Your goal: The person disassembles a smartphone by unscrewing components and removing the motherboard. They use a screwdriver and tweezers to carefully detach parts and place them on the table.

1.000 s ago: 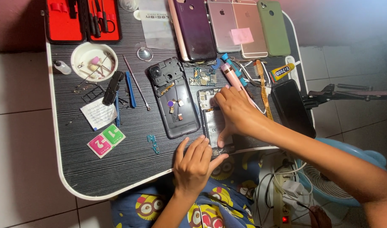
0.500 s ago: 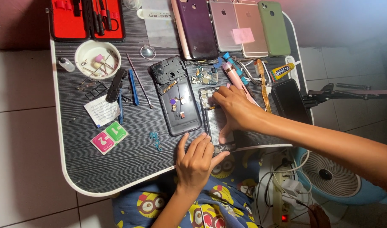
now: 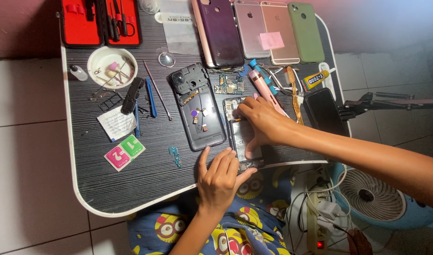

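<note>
An opened phone (image 3: 238, 141) with bare insides lies on the black striped table (image 3: 145, 174), near its front edge. My right hand (image 3: 263, 123) rests over it, fingertips bent onto its upper left corner and thumb laid on its middle. Whether a small part sits between the fingertips is hidden. My left hand (image 3: 220, 179) lies flat at the front edge, fingers spread on the table and thumb against the phone's lower end. To the left lies a black back cover (image 3: 200, 118) carrying small parts.
A circuit board (image 3: 228, 85) and a pink tool (image 3: 266, 89) lie behind the phone. Several phones (image 3: 273, 28), a red tool case (image 3: 100, 21) and a white bowl (image 3: 111, 66) fill the back. A black phone (image 3: 324, 111) sits right. Fan (image 3: 374, 198) and power strip (image 3: 315, 226) are on the floor.
The view has drifted a little over the table. My right fingertips have crept toward the phone's upper left corner. My left hand has hardly moved.
</note>
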